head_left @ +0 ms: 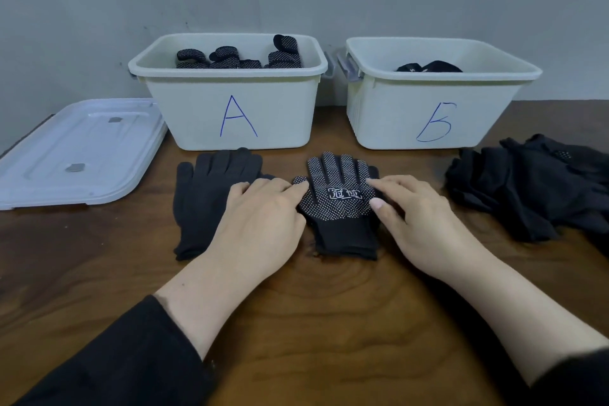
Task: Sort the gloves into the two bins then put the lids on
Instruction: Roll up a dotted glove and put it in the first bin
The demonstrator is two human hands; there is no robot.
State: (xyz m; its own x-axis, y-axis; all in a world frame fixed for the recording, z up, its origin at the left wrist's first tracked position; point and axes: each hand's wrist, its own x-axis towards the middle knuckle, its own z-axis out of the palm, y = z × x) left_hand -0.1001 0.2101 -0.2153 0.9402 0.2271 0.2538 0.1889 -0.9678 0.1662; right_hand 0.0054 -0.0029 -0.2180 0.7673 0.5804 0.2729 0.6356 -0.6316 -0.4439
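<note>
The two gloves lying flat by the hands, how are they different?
The dotted glove has white dots and a white label; the plain glove has none. The dotted glove lies between both hands, touched by the right hand; the plain glove lies partly under the left hand. Both are black, fingers pointing toward the bins.

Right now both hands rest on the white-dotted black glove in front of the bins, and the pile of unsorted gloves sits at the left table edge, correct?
Not quite: the head view shows the pile of unsorted black gloves at the right edge.
</note>
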